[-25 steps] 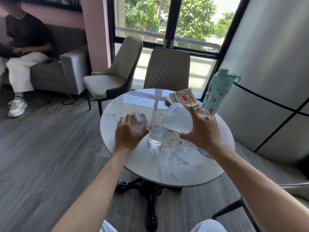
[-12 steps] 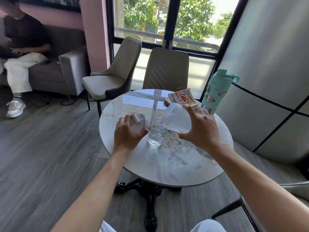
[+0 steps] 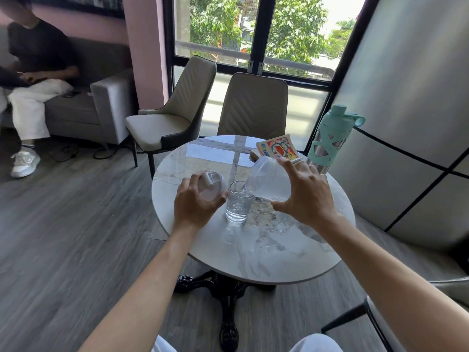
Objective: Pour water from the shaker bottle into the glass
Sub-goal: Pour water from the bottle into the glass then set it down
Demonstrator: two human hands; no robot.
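The right hand (image 3: 305, 199) grips the clear shaker bottle (image 3: 269, 182), tipped with its mouth over the glass (image 3: 238, 203) standing mid-table (image 3: 266, 260), part full of water. The left hand (image 3: 195, 201), just beside the glass, clasps the lid (image 3: 212, 185).

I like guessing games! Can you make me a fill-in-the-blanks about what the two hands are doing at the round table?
1. The right hand tips the clear shaker bottle so that water runs into the ____.
2. The left hand holds the bottle's ____.
3. The glass stands on the round marble ____.
4. Behind the right hand stands a bottle with a sleeve coloured ____.

Missing words: glass; lid; table; mint green
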